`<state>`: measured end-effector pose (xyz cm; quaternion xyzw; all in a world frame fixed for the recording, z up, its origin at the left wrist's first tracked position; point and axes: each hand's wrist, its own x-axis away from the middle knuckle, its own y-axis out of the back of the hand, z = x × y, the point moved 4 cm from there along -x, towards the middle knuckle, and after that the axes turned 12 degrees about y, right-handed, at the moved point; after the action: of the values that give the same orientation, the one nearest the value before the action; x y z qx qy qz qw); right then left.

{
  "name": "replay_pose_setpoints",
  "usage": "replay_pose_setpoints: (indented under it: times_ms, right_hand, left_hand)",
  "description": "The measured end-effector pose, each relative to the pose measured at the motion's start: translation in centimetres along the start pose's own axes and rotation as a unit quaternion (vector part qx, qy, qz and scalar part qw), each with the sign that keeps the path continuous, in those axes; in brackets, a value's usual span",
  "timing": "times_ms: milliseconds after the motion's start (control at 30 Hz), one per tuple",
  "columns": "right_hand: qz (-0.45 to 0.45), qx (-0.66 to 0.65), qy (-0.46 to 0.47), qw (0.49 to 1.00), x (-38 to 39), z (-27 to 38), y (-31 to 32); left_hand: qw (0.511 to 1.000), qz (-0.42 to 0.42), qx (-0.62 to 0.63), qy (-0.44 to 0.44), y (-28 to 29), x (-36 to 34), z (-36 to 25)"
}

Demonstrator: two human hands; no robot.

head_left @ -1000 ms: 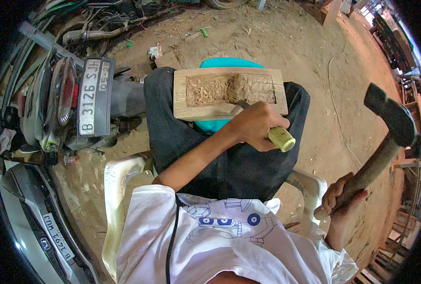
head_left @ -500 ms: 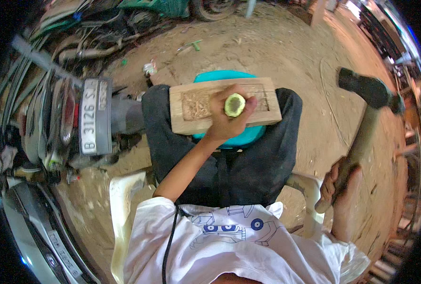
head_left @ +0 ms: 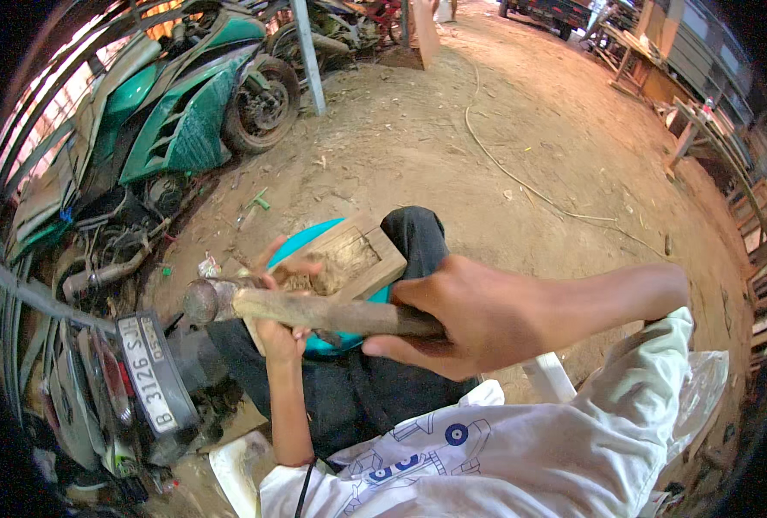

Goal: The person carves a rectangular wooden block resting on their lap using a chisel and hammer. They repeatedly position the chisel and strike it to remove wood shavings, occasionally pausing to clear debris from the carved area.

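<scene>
Right hand point(head_left: 474, 315)'s wrapped round the hammer point(head_left: 331, 312), left hand point(head_left: 281, 335)'s half-blocked, can't tell its grip, so a stray swing could bash it.

Hammer point(head_left: 331, 312) before block point(head_left: 350, 264), motorcycle point(head_left: 180, 129) left, bench point(head_left: 703, 122) right

Below the left hand point(head_left: 280, 335), the person's dark-trousered lap point(head_left: 340, 380) and a teal surface point(head_left: 301, 240) carry a hollowed wooden block point(head_left: 349, 259), showing mostly to that hand's right, while the dirt floor point(head_left: 383, 147) beyond holds a pale cord point(head_left: 563, 211) and, farther left, a green motorcycle point(head_left: 180, 121).
</scene>
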<state>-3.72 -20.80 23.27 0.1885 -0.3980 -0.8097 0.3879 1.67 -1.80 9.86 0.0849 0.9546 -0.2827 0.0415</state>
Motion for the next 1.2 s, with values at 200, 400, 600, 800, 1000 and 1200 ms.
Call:
replay_pose_setpoints:
  times_ms: [200, 400, 600, 800, 1000, 1200]
  right_hand:
    - [-0.097, -0.013, 0.063, 0.993, -4.4, -1.4, -2.3]
    - [-0.101, 0.186, 0.054, 0.976, -5.2, -1.0, -1.4]
    - [-0.546, 0.296, 0.164, 0.766, 5.4, 2.3, 5.7]
    - [-0.549, 0.266, 0.047, 0.791, 8.6, 0.8, 5.2]
    - [-0.555, 0.273, 0.016, 0.786, 10.9, 1.0, 4.3]
    - [-0.618, 0.315, 0.021, 0.720, 15.4, 1.9, 5.1]
  left_hand:
    - [0.984, 0.142, 0.099, -0.033, -3.0, 0.1, -1.8]
    - [0.992, -0.047, 0.112, -0.014, -1.2, 0.9, -2.4]
    - [0.997, 0.003, 0.080, 0.006, 0.3, 2.8, -4.1]
    - [0.994, 0.095, -0.004, -0.058, -1.5, 3.5, -5.4]
    - [0.996, 0.058, -0.034, -0.050, -0.5, 3.3, -5.1]
    - [0.999, -0.029, 0.013, 0.027, 0.6, 6.5, -4.4]
